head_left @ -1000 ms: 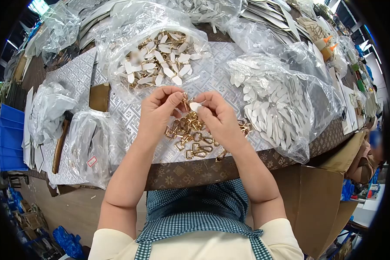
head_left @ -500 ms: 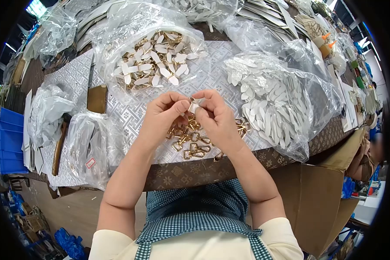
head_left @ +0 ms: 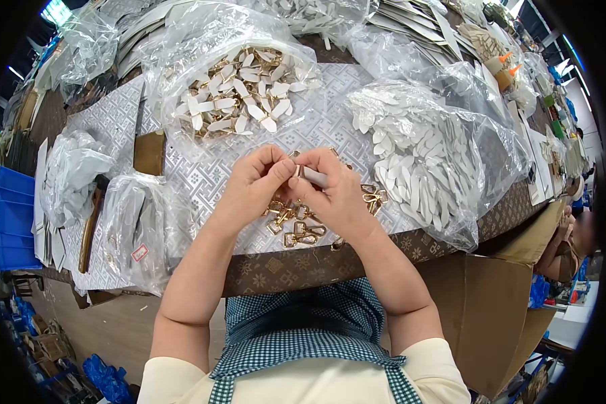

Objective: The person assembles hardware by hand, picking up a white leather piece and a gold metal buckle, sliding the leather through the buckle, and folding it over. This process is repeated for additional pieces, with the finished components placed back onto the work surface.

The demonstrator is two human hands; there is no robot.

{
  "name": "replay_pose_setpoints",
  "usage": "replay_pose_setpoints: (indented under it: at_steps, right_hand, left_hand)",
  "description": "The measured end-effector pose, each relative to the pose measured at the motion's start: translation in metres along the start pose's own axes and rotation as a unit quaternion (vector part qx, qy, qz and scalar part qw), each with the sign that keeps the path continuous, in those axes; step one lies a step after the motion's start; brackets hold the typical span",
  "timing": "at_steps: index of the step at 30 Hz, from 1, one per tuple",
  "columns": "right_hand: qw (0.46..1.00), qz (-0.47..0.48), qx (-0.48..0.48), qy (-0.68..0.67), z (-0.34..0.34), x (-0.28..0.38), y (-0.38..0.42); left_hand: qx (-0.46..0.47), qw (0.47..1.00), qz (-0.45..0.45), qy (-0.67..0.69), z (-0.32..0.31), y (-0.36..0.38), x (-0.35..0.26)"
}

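My left hand (head_left: 254,187) and my right hand (head_left: 335,195) meet fingertip to fingertip above the table. Between the fingers of my right hand lies a white leather tab (head_left: 314,176). A gold metal snap hook, largely hidden by the fingers, is pinched in my left hand at the tab's end. Beneath the hands is a loose pile of gold snap hooks (head_left: 303,233). To the right, a clear plastic bag holds many white tabs (head_left: 424,168). Beyond my left hand, another open bag contains white tabs joined to gold hooks (head_left: 242,94).
A hammer (head_left: 93,225) lies at the left beside a bagged bundle with a red-edged label (head_left: 139,252). A blue bin (head_left: 17,219) stands at the far left. A cardboard box (head_left: 481,310) sits by the table's right front edge. Another person (head_left: 565,249) is at the far right.
The white tab has turned between my fingers, so its length now points toward my right palm. Both hands stay in nearly the same place above the hooks.
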State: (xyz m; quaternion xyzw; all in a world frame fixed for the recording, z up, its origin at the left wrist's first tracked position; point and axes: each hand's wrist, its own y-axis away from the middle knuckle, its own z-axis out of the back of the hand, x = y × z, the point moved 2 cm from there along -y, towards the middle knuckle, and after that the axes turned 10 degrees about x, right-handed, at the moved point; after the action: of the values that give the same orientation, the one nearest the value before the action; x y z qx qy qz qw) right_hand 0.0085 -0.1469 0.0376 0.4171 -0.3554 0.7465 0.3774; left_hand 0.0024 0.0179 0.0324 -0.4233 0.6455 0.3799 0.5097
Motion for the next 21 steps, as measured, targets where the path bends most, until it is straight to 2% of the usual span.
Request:
replay_pose_setpoints:
  at_steps: [1, 4, 7, 10, 13, 16, 18, 21]
  right_hand:
    - [0.999, 0.022, -0.017, 0.014, -0.002, -0.001, 0.000]
    - [1.000, -0.001, -0.020, 0.002, -0.004, -0.006, -0.001]
    - [0.996, -0.081, 0.016, 0.015, 0.002, 0.002, -0.001]
    - [0.995, -0.050, 0.016, -0.084, -0.002, -0.003, -0.003]
    - [0.996, -0.044, 0.037, -0.063, 0.006, 0.006, -0.014]
    - [0.997, -0.048, 0.051, 0.011, 0.010, 0.011, -0.027]
    - [0.996, -0.054, 0.060, 0.034, 0.011, 0.014, -0.039]
    - [0.998, -0.012, 0.056, 0.021, 0.014, 0.018, -0.070]
  left_hand:
    - [0.001, 1.000, -0.003, 0.002, 0.000, 0.000, 0.000]
    - [-0.022, 0.999, -0.002, -0.025, 0.001, 0.000, 0.003]
    - [-0.030, 0.998, -0.011, -0.058, 0.004, -0.001, 0.009]
    - [-0.021, 1.000, -0.002, 0.024, 0.002, 0.000, 0.003]
    - [-0.030, 0.998, 0.004, 0.055, 0.004, 0.000, -0.003]
    - [-0.049, 0.996, -0.027, 0.069, 0.014, -0.003, 0.003]
    - [-0.086, 0.993, -0.038, 0.064, 0.017, -0.002, -0.002]
    - [-0.160, 0.985, -0.059, 0.041, 0.022, -0.001, -0.009]
